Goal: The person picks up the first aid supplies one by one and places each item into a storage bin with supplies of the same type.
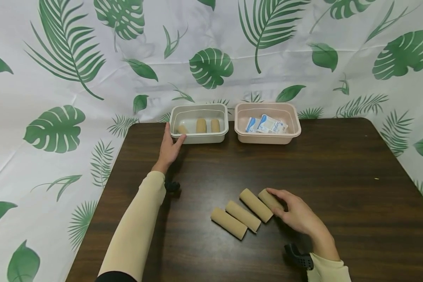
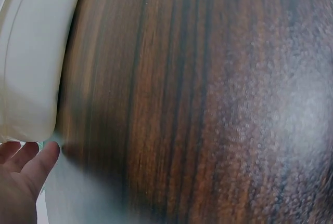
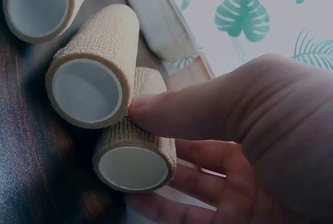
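Observation:
Several tan bandage rolls [image 1: 229, 223] lie slanted side by side on the dark wooden table. At the right end of this row, my right hand [image 1: 299, 214] grips the last bandage roll [image 1: 269, 199] between thumb and fingers. The right wrist view shows the thumb on top of that roll [image 3: 136, 136] and fingers along its side, with a neighbouring roll [image 3: 99, 42] close by. My left hand [image 1: 169, 150] touches the front left corner of the off-white bin [image 1: 206, 138], fingers nearly straight and thumb spread along the front. Three tan rolls [image 1: 201, 125] are inside that bin.
Right of the off-white bin stands a pink bin [image 1: 268, 138] holding white and blue packets [image 1: 272, 124]. Both sit at the table's far edge, against a leaf-print cloth [image 1: 169, 90]. A small yellowish scrap [image 1: 376, 179] lies on the table at right.

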Motion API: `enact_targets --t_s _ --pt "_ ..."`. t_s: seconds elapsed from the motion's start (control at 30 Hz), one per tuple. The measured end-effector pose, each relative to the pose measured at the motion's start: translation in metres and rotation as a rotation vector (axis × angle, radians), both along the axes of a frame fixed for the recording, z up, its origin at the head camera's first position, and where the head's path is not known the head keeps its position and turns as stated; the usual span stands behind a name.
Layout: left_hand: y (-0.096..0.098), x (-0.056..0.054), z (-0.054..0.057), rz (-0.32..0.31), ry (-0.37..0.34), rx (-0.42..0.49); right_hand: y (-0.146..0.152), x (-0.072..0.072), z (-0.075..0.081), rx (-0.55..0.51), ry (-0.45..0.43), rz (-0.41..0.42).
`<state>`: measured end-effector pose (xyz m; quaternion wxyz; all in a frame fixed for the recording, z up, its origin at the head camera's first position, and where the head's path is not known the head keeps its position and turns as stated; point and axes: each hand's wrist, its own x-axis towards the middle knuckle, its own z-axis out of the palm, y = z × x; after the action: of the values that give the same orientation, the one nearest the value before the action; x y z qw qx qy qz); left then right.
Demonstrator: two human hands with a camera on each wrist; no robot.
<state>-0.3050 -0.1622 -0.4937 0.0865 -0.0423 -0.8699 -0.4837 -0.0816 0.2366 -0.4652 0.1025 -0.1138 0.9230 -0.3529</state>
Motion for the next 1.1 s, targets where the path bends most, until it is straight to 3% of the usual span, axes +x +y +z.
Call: enact_targets --t_s 0.43,0.7,1.1 --pt "-0.001 -0.001 -0.001 -0.028 -0.037 -0.001 0.005 -0.002 0.000 0.032 0.011 0.009" --pt "0.000 0.000 0.001 -0.005 -0.028 -0.009 0.007 -0.006 0.004 0.030 0.001 -0.012" --pt "0.000 0.000 0.001 0.018 -0.003 0.005 -0.001 -0.029 0.022 -0.031 0.104 -0.023"
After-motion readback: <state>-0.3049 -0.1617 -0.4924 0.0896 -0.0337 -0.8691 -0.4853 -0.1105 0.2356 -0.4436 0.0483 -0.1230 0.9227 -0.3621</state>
